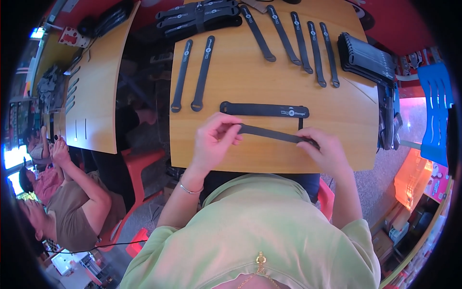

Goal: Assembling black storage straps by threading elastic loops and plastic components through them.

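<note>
Pale wooden tabletop [269, 82] fills the middle of the view, with a second table of the same wood [98, 91] to the left across a gap and red plastic chairs [139, 168] below it. The person in a light green top sits at the near edge of the table, both forearms coming up from below.

The left hand [214, 139] is closed in a pinch on one end of a narrow black strap [269, 134], thumb and fingertips gripping it just above the wood. The right hand [325, 149] is curled over the strap's other end, fingers pressed down on it, so the strap runs stretched between the two hands, slanting slightly down to the right. A thin bracelet [190, 189] sits on the left wrist.

Just beyond the hands lies a wider black strap [264, 110] flat across the table — it bears a small round white mark near its right end. Farther up, two slim black straps [192, 74] lie side by side on the left, and five more [298, 41] fan out to the right. A stack of black straps [368, 60] sits at the table's right edge, another bundle [199, 17] at the far edge.

At the left, other people sit near the second table, one with raised hands [60, 151].
</note>
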`<state>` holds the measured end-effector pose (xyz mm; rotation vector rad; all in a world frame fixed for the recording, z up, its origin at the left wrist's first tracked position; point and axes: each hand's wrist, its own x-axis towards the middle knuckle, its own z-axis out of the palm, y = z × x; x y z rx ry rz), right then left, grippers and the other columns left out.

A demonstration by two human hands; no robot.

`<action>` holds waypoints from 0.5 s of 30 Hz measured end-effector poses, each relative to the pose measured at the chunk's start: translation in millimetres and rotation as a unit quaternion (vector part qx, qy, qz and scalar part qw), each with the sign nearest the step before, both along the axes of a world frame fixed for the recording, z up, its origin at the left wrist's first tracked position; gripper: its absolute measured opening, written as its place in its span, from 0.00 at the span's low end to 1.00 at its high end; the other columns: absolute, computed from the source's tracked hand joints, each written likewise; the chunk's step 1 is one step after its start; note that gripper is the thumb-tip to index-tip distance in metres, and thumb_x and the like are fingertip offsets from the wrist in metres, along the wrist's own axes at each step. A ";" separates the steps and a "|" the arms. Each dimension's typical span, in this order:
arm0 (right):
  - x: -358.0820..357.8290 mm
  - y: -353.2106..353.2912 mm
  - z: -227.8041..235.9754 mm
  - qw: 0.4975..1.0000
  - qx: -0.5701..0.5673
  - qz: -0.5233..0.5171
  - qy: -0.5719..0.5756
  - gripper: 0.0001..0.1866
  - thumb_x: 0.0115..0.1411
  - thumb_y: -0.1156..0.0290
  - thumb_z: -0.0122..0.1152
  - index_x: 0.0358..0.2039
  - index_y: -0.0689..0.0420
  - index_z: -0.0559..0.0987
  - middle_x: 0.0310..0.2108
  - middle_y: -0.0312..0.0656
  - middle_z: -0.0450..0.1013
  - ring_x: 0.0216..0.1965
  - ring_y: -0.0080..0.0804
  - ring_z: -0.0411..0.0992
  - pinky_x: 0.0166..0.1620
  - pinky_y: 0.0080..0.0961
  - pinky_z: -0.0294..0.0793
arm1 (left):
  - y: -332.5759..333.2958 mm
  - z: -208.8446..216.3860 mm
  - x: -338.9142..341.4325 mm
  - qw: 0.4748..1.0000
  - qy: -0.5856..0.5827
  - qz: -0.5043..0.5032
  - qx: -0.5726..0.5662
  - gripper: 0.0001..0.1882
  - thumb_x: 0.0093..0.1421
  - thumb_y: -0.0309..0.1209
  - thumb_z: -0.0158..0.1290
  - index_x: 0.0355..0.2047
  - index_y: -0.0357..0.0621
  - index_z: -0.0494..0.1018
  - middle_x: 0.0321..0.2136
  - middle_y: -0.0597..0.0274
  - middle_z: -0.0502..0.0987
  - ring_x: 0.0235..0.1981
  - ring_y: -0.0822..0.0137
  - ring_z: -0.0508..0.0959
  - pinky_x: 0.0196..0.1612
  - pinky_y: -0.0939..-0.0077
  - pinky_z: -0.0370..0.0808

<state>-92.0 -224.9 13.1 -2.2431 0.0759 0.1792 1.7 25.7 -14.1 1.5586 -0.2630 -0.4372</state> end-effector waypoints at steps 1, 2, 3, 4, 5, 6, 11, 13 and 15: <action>-1.0 -4.8 -6.2 0.999 0.045 -0.024 -0.002 0.10 0.52 0.77 0.60 0.37 0.61 0.76 0.28 0.41 0.74 0.28 0.27 0.73 0.32 0.22 0.71 | 7.8 -5.0 4.4 1.000 0.020 0.004 -0.009 0.06 0.57 0.17 0.49 0.35 0.35 0.72 0.30 0.62 0.74 0.27 0.72 0.78 0.28 0.85 0.74; -0.8 -8.2 -11.5 0.995 0.091 -0.046 -0.003 0.11 0.53 0.77 0.59 0.38 0.62 0.76 0.27 0.39 0.74 0.28 0.23 0.72 0.32 0.20 0.71 | 13.0 -8.4 7.8 0.999 0.040 0.009 -0.017 0.06 0.58 0.17 0.49 0.36 0.34 0.72 0.32 0.62 0.73 0.28 0.73 0.78 0.28 0.85 0.75; 0.2 -10.7 -13.8 0.995 0.092 -0.044 -0.003 0.11 0.53 0.77 0.59 0.38 0.62 0.76 0.27 0.39 0.74 0.28 0.23 0.72 0.32 0.20 0.71 | 15.4 -9.1 10.4 0.999 0.041 0.011 -0.017 0.06 0.58 0.17 0.49 0.36 0.34 0.72 0.32 0.62 0.73 0.28 0.73 0.78 0.28 0.85 0.75; 1.4 -12.8 -15.5 0.986 0.138 -0.086 0.033 0.10 0.54 0.78 0.58 0.39 0.62 0.76 0.27 0.37 0.73 0.28 0.21 0.71 0.33 0.18 0.70 | 17.1 -9.6 12.7 0.999 0.048 0.017 -0.020 0.07 0.58 0.17 0.48 0.37 0.34 0.72 0.32 0.61 0.73 0.28 0.73 0.79 0.29 0.85 0.75; 2.8 -13.1 -17.5 0.972 0.183 -0.127 0.068 0.09 0.56 0.79 0.57 0.39 0.62 0.76 0.28 0.35 0.72 0.28 0.18 0.69 0.33 0.16 0.70 | 18.1 -10.3 14.7 0.998 0.055 0.022 -0.023 0.08 0.58 0.17 0.48 0.38 0.33 0.71 0.32 0.61 0.73 0.28 0.72 0.79 0.29 0.85 0.75; 4.2 -12.2 -21.6 0.973 0.183 -0.126 0.069 0.09 0.56 0.79 0.57 0.39 0.62 0.76 0.28 0.35 0.72 0.28 0.18 0.69 0.33 0.16 0.70 | 18.3 -10.9 16.4 0.998 0.055 0.023 -0.022 0.08 0.58 0.17 0.48 0.38 0.33 0.71 0.32 0.61 0.73 0.28 0.72 0.79 0.29 0.85 0.75; 10.6 -6.2 -39.8 0.941 0.262 -0.210 -0.048 0.08 0.58 0.80 0.54 0.38 0.62 0.76 0.27 0.33 0.71 0.29 0.15 0.68 0.33 0.12 0.68 | 19.1 -17.9 22.2 0.998 0.058 0.032 0.011 0.09 0.58 0.18 0.49 0.40 0.34 0.71 0.29 0.62 0.75 0.29 0.73 0.79 0.30 0.85 0.75; 11.0 -3.6 -40.1 0.935 0.265 -0.232 -0.037 0.08 0.57 0.80 0.55 0.38 0.62 0.75 0.27 0.32 0.70 0.28 0.15 0.67 0.32 0.12 0.68 | 17.8 -18.7 24.5 0.997 0.057 0.044 0.024 0.09 0.58 0.19 0.50 0.40 0.33 0.72 0.29 0.62 0.75 0.28 0.73 0.79 0.30 0.85 0.75; 11.0 -4.5 -42.5 0.929 0.267 -0.254 -0.027 0.08 0.57 0.81 0.56 0.38 0.61 0.74 0.27 0.31 0.70 0.28 0.14 0.67 0.32 0.11 0.67 | 17.2 -20.1 27.0 0.996 0.055 0.056 0.036 0.09 0.57 0.19 0.50 0.39 0.33 0.72 0.29 0.62 0.75 0.28 0.73 0.79 0.30 0.86 0.74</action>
